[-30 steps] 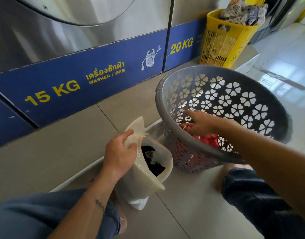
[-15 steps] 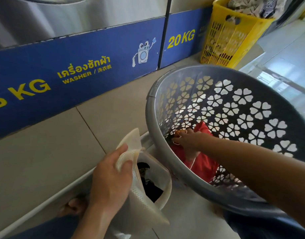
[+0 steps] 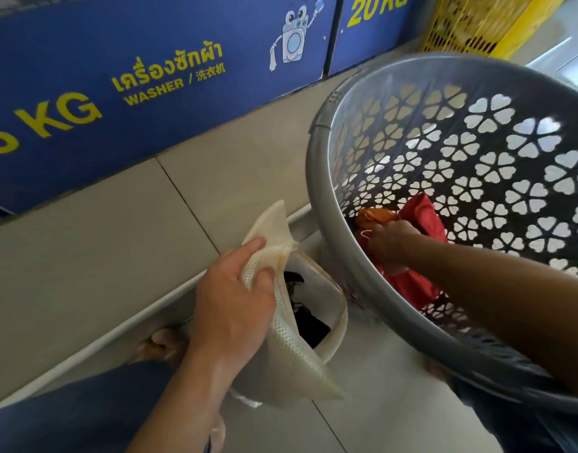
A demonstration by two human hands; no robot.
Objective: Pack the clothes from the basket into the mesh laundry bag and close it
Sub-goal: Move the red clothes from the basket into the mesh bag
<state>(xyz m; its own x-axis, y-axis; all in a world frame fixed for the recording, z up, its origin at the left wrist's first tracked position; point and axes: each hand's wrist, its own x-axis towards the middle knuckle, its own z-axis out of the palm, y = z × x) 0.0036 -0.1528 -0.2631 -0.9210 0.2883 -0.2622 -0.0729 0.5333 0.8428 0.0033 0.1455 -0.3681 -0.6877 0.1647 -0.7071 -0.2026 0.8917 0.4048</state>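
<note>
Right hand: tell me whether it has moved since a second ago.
Yes. The right hand has gone deeper into the grey basket, from near its rim down to the red clothes at the bottom.

The basket [image 3: 320, 178] is grey plastic with flower-shaped cut-outs in its wall; it is tilted, its opening facing the camera. At its bottom lie a red garment [image 3: 421, 220] and, touching it on the left, an orange garment [image 3: 372, 217]. The mesh laundry bag [image 3: 291, 351] is cream-coloured and perforated, stands on the floor just left of the basket, and is open at the top. A dark garment [image 3: 309, 325] lies inside it.
</note>
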